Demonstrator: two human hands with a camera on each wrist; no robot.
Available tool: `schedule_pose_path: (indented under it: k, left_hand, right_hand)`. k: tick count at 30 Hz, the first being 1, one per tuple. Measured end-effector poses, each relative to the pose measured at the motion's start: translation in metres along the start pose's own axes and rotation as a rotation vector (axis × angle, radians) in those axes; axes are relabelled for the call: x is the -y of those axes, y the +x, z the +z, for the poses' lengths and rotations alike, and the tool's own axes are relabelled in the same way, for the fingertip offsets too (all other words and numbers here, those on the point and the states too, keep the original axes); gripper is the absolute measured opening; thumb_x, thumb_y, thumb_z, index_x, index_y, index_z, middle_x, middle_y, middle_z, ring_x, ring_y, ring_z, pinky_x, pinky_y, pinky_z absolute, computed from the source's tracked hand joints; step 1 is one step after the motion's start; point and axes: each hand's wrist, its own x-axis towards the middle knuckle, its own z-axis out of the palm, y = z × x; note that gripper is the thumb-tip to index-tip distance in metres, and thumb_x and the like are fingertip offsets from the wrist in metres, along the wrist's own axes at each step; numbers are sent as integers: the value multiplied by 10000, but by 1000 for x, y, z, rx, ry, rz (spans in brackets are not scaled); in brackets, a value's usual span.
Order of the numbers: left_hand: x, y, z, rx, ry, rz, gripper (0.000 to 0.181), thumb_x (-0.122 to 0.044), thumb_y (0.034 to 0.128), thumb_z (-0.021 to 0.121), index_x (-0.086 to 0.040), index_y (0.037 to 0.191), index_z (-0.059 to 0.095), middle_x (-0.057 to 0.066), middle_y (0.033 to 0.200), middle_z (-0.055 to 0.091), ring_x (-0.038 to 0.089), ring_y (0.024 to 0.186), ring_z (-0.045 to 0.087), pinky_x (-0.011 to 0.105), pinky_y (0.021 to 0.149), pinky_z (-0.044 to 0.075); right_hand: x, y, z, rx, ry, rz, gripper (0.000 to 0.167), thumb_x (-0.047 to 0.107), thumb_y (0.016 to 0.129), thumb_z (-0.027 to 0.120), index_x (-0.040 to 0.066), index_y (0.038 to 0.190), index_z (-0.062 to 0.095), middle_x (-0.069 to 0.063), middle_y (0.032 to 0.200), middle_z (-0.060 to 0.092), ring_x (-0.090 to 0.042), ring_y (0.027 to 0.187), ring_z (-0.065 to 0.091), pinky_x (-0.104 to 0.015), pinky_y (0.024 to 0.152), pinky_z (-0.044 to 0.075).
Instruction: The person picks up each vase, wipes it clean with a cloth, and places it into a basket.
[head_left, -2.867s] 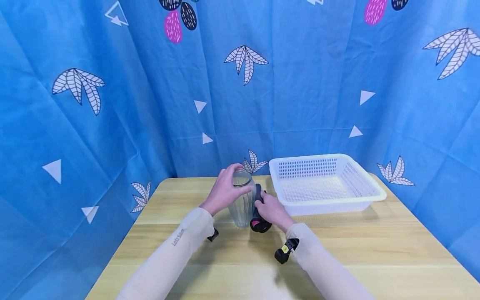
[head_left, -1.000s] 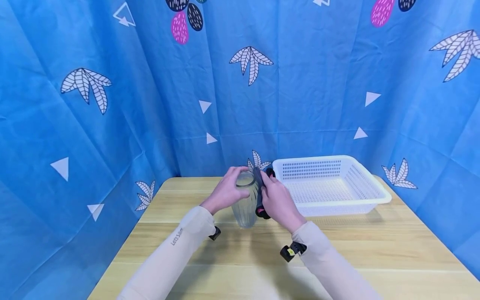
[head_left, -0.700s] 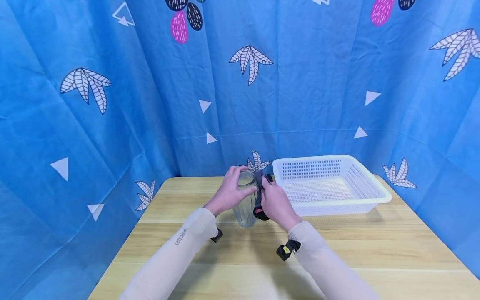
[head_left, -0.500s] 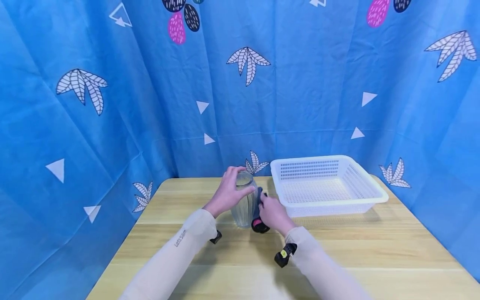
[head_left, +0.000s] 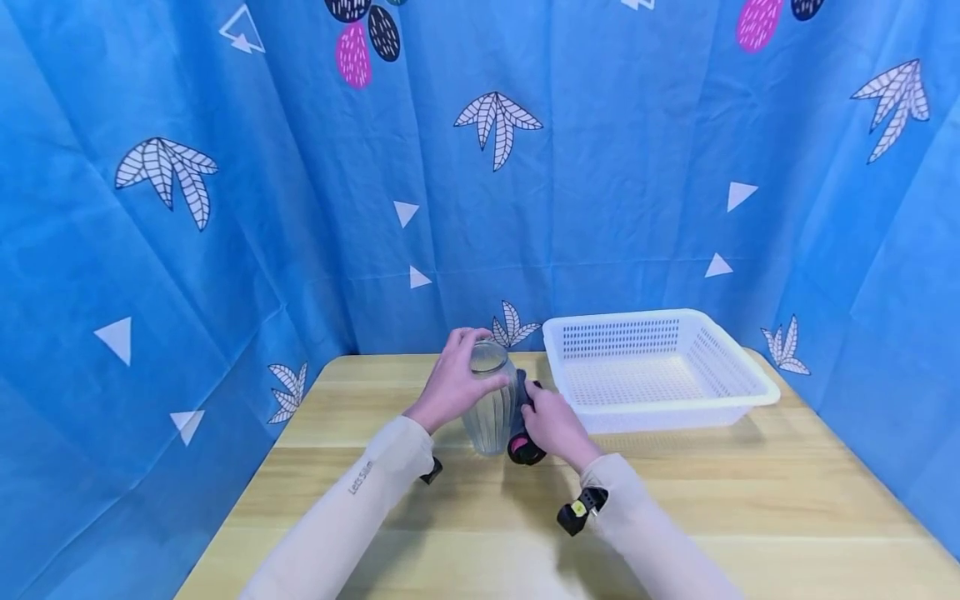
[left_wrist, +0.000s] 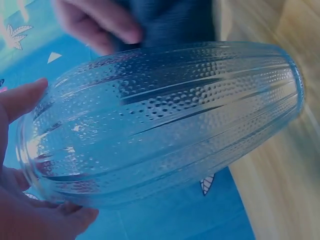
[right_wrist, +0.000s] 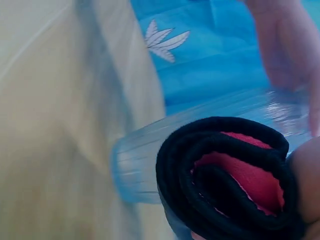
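Note:
A clear ribbed glass vase (head_left: pixel 489 412) stands upright on the table. My left hand (head_left: pixel 455 382) grips it round the rim, thumb on the near side; in the left wrist view the dimpled glass (left_wrist: pixel 175 120) lies between the fingers and thumb of the left hand (left_wrist: pixel 30 175). Against the vase's right side my right hand (head_left: pixel 553 423) holds a rolled dark cloth (head_left: pixel 525 450) with a pink inner face. The roll's spiral end (right_wrist: pixel 225 175) fills the lower part of the right wrist view, in front of the vase (right_wrist: pixel 137 167).
A white perforated plastic basket (head_left: pixel 660 408) stands on the wooden table (head_left: pixel 480 533) just right of the right hand. Behind the table hangs a blue patterned curtain (head_left: pixel 630 208), which also runs along both sides.
The right hand moved the cloth roll up along the vase's side and then back down, keeping its hold. The left hand has stayed round the rim, and the vase is in about the same place.

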Motion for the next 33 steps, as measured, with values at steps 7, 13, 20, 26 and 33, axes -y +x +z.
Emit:
schedule_pose_path:
  k: [7,13,20,26,33]
  left_hand:
    - [-1,4,-6,-11,-30,35,760,-379,782,861,-154,1415,504,46,1378,503,254,1285,476,465,1077,431]
    - [-3,6,-10,7,-35,40,732,-346,778,867,-190,1400,513,7,1399,544,259,1313,428,483,1089,403]
    - [-4,7,-11,38,-93,38,728,-286,800,845,-162,1429,499,47,1443,522,275,1343,411,523,1105,383]
    - [-1,7,-13,62,-98,10,717,-275,809,826,-209,1436,484,0,1457,487,258,1366,388,534,1118,373]
    - [0,4,-13,86,-102,-31,699,-268,783,820,-277,1409,509,40,1444,420,284,1328,450,540,1080,411]
  right_hand:
    - [29,-4,-36,-191,-35,-170,540,98,994,570,30,1512,433,-249,1253,649,-299,974,664,-462,850,546]
    - [39,-2,-41,-234,-89,-207,525,87,992,559,29,1502,450,-293,1285,611,-393,1104,652,-502,906,548]
    - [25,5,-22,-176,-152,-121,496,92,1007,530,-36,1479,447,-289,1208,645,-373,1040,668,-492,878,552]
    - [7,9,5,-133,-166,-82,467,84,987,548,-102,1412,490,-305,1091,675,-395,964,682,-499,812,565]
    - [-17,6,36,51,-164,-46,351,79,956,604,-109,1252,599,-246,990,705,-262,766,675,-398,669,563]
